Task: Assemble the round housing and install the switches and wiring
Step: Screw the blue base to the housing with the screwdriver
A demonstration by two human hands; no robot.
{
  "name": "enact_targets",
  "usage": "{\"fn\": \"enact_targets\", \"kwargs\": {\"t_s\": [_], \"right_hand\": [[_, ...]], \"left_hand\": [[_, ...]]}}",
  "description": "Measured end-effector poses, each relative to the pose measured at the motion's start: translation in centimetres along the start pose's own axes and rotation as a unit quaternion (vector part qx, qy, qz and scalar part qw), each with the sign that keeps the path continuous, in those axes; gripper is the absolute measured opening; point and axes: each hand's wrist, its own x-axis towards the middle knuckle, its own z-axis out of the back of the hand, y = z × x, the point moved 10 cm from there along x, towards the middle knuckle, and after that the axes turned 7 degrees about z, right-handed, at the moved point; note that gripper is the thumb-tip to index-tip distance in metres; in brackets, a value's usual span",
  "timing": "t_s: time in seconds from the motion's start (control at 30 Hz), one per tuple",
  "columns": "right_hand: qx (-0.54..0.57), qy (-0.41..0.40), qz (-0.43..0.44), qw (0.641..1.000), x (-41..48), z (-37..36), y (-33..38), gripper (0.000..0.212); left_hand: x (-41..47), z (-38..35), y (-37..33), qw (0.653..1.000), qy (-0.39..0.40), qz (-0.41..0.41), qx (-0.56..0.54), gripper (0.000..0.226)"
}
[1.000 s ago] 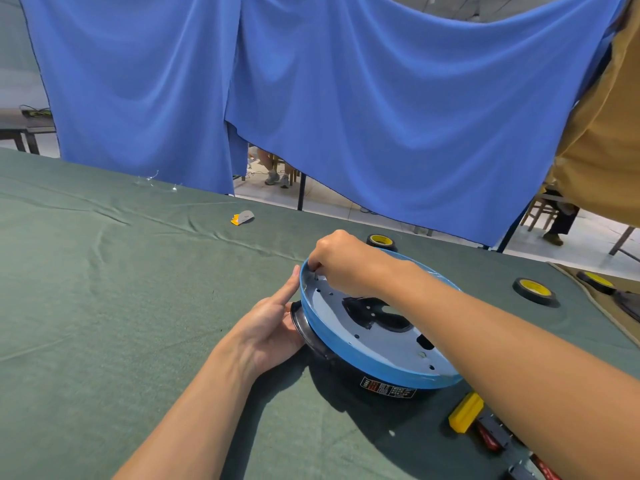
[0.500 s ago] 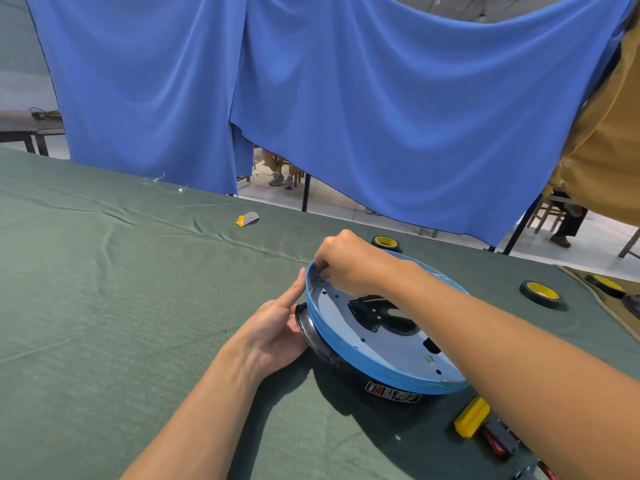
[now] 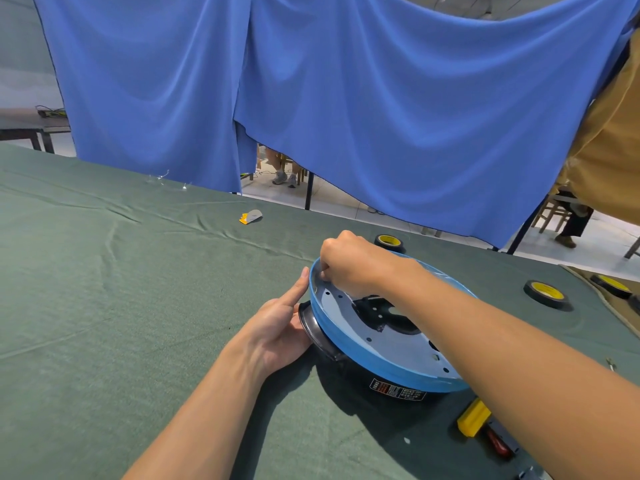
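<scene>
— Green cloth covers the desk (image 3: pixel 104 289), with a blue curtain (image 3: pixel 346 98) hanging behind. Where's the round housing (image 3: pixel 377 368)?

— At about four o'clock from the desk's middle, tilted, blue rim up, grey perforated plate inside.

— And the hands?

— The left hand (image 3: pixel 277 327) lies palm-in against the housing's nine o'clock side, index finger stretched up along the rim, loosely open, bracing rather than gripping. The right hand (image 3: pixel 349 265) reaches across from three o'clock, its fingers (image 3: pixel 325 271) curled shut at the inner rim near ten o'clock; whether they pinch anything, I cannot tell.

— Any writing?

— A dark label (image 3: pixel 396 389) on the housing's lower side, print too small to read.
</scene>
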Motion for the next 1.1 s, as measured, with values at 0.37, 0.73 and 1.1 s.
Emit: {"fn": "enact_targets", "kwargs": {"t_s": [0.37, 0.73, 1.1], "right_hand": [[0.066, -0.008, 0.001, 0.998, -0.9, 0.1, 0.1, 0.009], [0.12, -0.061, -0.045, 0.99, -2.2, 2.3, -0.6, 0.037], [0.132, -0.064, -0.114, 0.982, -2.0, 0.1, -1.9, 0.017]], "left_hand": [[-0.3, 0.1, -0.1, 1.0, -0.014, -0.012, -0.003, 0.059], [-0.2, 0.1, -0.2, 1.0, -0.02, -0.016, 0.011, 0.061], [-0.7, 0.1, -0.1, 0.999, -0.036, -0.02, 0.004, 0.057]]}}
